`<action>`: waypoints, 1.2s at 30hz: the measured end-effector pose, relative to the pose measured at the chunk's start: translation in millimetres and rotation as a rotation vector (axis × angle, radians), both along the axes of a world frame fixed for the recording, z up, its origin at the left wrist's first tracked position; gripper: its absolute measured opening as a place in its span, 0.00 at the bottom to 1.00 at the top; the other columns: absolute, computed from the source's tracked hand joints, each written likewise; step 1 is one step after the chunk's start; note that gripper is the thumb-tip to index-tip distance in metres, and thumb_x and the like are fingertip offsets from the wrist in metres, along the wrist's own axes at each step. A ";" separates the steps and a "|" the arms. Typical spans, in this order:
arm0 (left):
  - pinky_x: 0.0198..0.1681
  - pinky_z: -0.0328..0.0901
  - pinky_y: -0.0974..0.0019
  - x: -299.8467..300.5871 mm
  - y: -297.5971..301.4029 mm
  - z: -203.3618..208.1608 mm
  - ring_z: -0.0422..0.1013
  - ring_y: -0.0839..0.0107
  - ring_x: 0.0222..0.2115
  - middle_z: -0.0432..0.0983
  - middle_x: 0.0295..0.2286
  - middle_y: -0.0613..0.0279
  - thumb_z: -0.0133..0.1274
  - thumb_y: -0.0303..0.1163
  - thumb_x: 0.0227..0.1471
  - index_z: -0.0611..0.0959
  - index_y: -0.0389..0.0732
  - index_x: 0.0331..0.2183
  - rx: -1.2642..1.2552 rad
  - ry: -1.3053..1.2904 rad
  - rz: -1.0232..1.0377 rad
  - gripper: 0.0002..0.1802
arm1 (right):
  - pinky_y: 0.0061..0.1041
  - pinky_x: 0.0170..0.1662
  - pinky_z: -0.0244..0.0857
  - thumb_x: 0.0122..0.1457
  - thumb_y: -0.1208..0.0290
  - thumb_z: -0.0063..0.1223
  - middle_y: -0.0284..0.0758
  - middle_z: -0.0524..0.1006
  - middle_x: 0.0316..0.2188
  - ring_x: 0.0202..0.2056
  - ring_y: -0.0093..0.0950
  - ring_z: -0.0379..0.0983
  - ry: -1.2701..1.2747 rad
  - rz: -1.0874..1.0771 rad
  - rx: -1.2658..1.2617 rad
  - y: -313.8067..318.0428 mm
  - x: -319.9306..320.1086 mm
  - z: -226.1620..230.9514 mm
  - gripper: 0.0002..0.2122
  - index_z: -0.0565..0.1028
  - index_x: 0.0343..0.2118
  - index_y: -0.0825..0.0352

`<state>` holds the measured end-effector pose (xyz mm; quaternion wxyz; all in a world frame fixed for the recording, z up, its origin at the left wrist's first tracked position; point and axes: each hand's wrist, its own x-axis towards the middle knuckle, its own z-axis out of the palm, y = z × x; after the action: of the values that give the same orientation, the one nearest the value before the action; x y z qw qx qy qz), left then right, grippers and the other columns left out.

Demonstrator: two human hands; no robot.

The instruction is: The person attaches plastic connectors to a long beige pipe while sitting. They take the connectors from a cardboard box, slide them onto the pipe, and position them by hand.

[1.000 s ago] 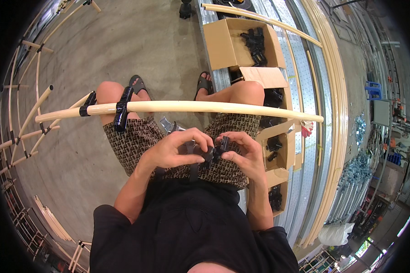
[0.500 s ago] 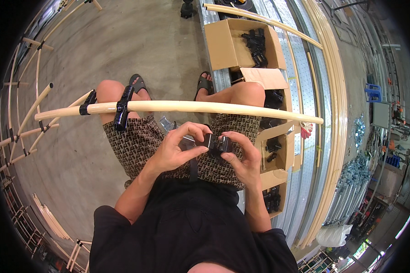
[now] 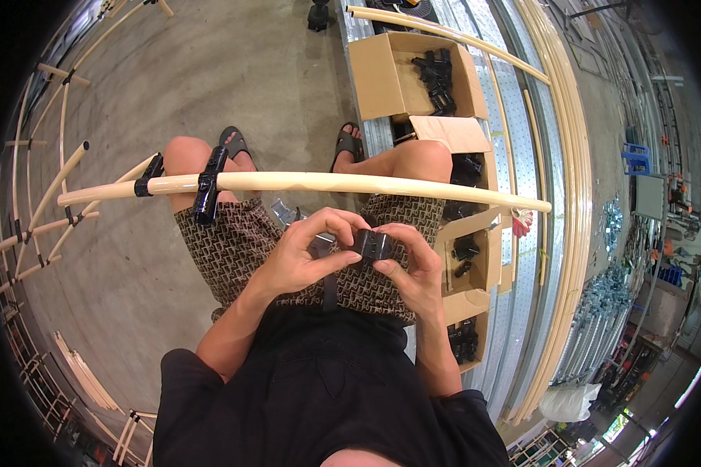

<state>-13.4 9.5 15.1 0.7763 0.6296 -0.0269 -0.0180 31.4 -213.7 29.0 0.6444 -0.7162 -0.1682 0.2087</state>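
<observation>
My left hand [image 3: 313,247] pinches one black pipe-joint half [image 3: 360,244] between thumb and fingers. In my right hand [image 3: 414,265] is the other black joint half [image 3: 380,246]. The two pieces meet edge to edge above my lap. Beyond my hands a long cream pipe [image 3: 319,183] lies across my thighs. Black pipe joints [image 3: 207,187] are fitted around its left part, near my left knee. A shiny grey object [image 3: 283,211], its kind unclear, shows between my legs, partly hidden behind my left hand.
At my right, cardboard boxes [image 3: 378,78] of black joints stand along a metal surface [image 3: 522,156]. Long cream pipes [image 3: 572,210] run beyond them. A red-and-white glove [image 3: 521,223] lies by the pipe's right end. Assembled pipe frames [image 3: 64,140] stand at left.
The two black joint halves were apart and are now brought together. My right hand has moved slightly left toward my left hand. The pipe remains across my thighs.
</observation>
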 end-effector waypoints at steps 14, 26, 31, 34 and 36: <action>0.50 0.70 0.60 -0.2 -0.5 3.6 0.77 0.65 0.45 0.80 0.45 0.54 0.65 0.22 0.51 0.76 0.38 0.34 0.021 -0.020 0.015 0.12 | 0.34 0.61 0.63 0.54 0.79 0.67 0.40 0.77 0.50 0.55 0.32 0.72 -0.038 0.011 -0.054 0.8 0.9 1.8 0.21 0.75 0.51 0.71; 0.47 0.71 0.63 0.9 0.9 10.3 0.77 0.65 0.44 0.80 0.45 0.54 0.65 0.21 0.51 0.77 0.38 0.35 0.079 -0.046 -0.008 0.12 | 0.32 0.61 0.64 0.56 0.80 0.66 0.41 0.77 0.52 0.55 0.29 0.73 0.155 -0.014 0.129 -1.8 -6.4 -6.0 0.23 0.72 0.55 0.74; 0.49 0.71 0.61 0.0 1.6 5.2 0.77 0.65 0.45 0.79 0.45 0.54 0.64 0.21 0.52 0.77 0.38 0.36 0.052 -0.011 -0.006 0.12 | 0.30 0.59 0.66 0.56 0.80 0.67 0.39 0.78 0.50 0.53 0.29 0.74 0.144 -0.047 0.091 2.8 -5.6 -2.6 0.22 0.74 0.53 0.73; 0.51 0.70 0.61 0.9 2.2 7.0 0.77 0.64 0.46 0.79 0.46 0.54 0.63 0.22 0.53 0.78 0.38 0.38 0.100 -0.048 0.001 0.11 | 0.30 0.59 0.67 0.57 0.80 0.65 0.40 0.78 0.50 0.53 0.29 0.74 0.163 -0.056 0.106 2.7 -6.5 -4.9 0.21 0.74 0.54 0.74; 0.53 0.69 0.61 1.5 3.0 6.6 0.76 0.65 0.47 0.78 0.46 0.55 0.61 0.22 0.55 0.78 0.37 0.41 0.119 -0.039 0.010 0.12 | 0.29 0.58 0.68 0.59 0.80 0.64 0.39 0.78 0.50 0.52 0.28 0.75 0.207 -0.087 0.138 4.7 -6.9 -3.6 0.21 0.73 0.55 0.74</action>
<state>-11.9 12.4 21.8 0.7368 0.6750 -0.0379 -0.0035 24.6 -208.9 25.4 0.7145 -0.6513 -0.0838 0.2412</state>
